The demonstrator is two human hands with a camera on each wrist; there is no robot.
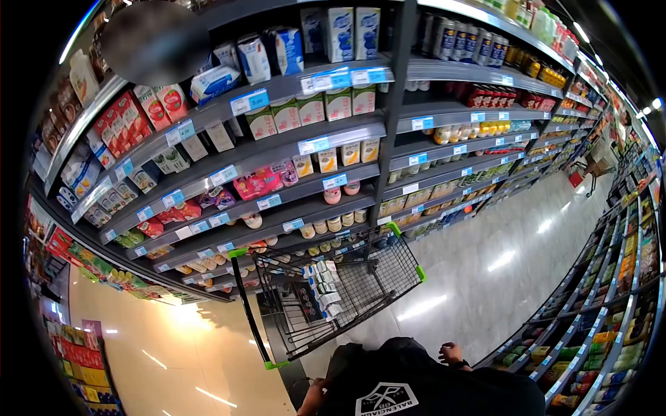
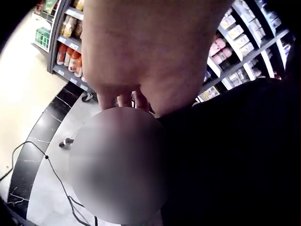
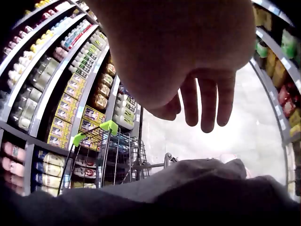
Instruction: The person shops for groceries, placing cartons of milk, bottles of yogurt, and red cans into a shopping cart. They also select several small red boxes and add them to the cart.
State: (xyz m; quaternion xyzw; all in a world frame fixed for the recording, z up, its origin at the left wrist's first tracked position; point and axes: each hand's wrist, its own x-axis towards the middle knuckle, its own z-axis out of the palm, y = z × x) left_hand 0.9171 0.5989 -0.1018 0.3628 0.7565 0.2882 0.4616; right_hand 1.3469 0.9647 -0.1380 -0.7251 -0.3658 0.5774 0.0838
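Observation:
Both hands hang at the person's sides, with nothing held in either. Low in the head view is the left hand (image 1: 316,395), short of the shopping cart. In the left wrist view the fingers of the left hand (image 2: 141,70) hang loosely, partly hidden by a blurred disc. The right hand (image 1: 451,354) is out to the other side; in the right wrist view, the right hand (image 3: 188,61) has its fingers (image 3: 208,108) pointing down and spread. Ahead of the body stands a wire shopping cart (image 1: 378,284) with green corners, carrying a shrink-wrapped white pack (image 1: 323,290) and a black box (image 1: 305,301).
A long shelf unit (image 1: 392,139) of cartons, cans and bottles runs behind the cart. Another stocked shelf (image 1: 596,333) lines the right side. Between them the grey tiled aisle (image 1: 485,256) leads away toward a distant person. A thin black cable (image 2: 59,181) dangles near the left hand.

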